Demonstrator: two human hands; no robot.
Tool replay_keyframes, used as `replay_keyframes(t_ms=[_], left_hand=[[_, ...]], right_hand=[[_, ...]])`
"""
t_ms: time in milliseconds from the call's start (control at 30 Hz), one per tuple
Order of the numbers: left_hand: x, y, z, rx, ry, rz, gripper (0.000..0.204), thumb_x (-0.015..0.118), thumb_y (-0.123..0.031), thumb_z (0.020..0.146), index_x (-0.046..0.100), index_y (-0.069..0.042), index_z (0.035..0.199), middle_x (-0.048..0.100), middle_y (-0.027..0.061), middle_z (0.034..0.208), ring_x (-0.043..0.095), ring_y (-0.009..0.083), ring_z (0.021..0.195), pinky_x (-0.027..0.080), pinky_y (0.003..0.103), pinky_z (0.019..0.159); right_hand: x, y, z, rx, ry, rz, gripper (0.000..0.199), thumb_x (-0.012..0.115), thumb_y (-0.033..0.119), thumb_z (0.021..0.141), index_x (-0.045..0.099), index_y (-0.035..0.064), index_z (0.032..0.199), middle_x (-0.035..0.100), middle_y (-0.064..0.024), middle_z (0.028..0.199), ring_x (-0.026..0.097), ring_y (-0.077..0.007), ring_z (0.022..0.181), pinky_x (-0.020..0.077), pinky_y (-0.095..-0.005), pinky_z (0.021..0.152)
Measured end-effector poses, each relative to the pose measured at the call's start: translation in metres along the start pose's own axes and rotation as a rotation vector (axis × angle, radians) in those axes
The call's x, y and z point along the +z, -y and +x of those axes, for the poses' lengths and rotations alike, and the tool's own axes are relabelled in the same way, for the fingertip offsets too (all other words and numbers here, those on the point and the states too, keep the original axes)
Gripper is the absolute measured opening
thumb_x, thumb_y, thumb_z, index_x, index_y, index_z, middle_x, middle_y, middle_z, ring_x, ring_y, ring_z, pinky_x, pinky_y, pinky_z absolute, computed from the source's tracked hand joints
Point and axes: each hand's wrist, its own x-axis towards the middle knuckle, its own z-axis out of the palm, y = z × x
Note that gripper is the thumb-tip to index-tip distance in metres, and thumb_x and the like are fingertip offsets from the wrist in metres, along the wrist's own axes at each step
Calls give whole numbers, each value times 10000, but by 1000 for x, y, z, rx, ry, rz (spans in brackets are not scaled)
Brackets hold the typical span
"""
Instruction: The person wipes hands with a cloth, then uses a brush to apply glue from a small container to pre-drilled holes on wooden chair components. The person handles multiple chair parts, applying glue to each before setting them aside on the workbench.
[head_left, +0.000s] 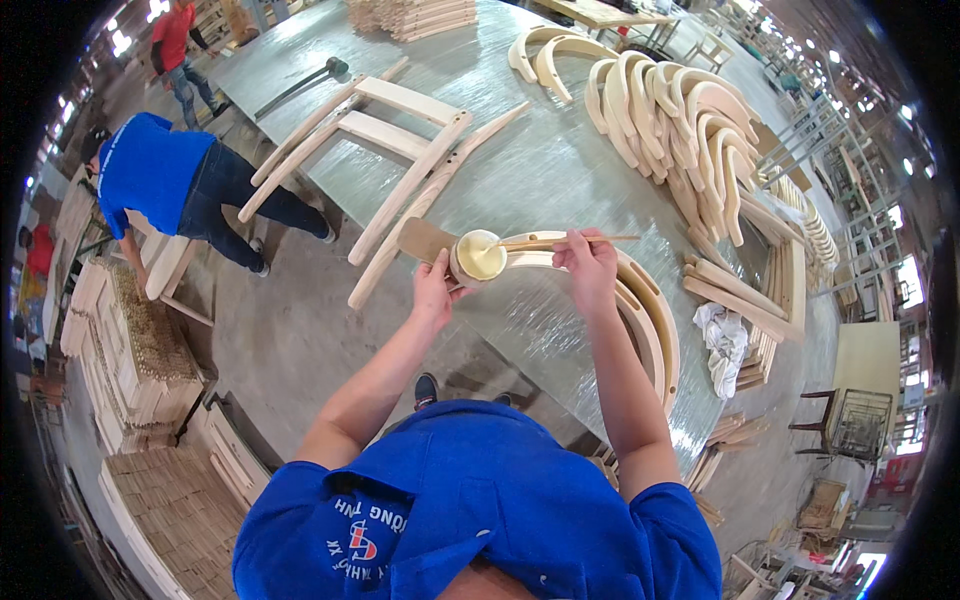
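glue cup (479,257) just beside left hand (434,285) fingers; right hand (588,262) pinching stick (570,240).

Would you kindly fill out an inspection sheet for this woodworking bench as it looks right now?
Surface: large grey bench, wrapped in shiny film.
Job's things: small cup of pale glue; thin stick; curved wooden pieces beneath.
Clutter: chair-back frame, stacked curved parts, white rag, mallet.
Grips: left hand steadies the cup; right hand holds the stick.
Cables: nothing seen.
Surroundings: two co-workers, wood stacks.
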Motion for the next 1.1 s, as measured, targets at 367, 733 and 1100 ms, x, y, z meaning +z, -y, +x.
replay_keyframes(t_ms=[367, 733, 1100], left_hand=[[7, -6, 0, 21, 19, -41, 287, 428, -290, 947, 488, -45, 1083, 590, 86, 1000, 631, 203, 838, 567, 374, 664], [-44, -14, -2, 18, -143, -72, 281, 438, -294, 943, 425, -56, 1092, 578, 87, 953, 629, 203, 748, 565, 341, 567], [-90, -10, -12, -3, -149, -127, 305, 427, -303, 948, 425, -68, 1143, 581, 138, 1041, 629, 260, 869, 562, 414, 685]], right_hand=[[9, -54, -16, 412, -279, 363, 169, 635, 250, 842, 534, 116, 823, 564, -14, 657, 530, -100, 567, 465, -266, 530], [6, -2, 3, -199, -108, -388, 137, 583, 143, 857, 510, 49, 789, 599, -63, 658, 567, -111, 559, 465, -235, 536], [34, -31, 19, -403, 185, -1081, 179, 583, 154, 819, 517, 1, 753, 539, -189, 612, 548, -365, 586, 434, -405, 548]])
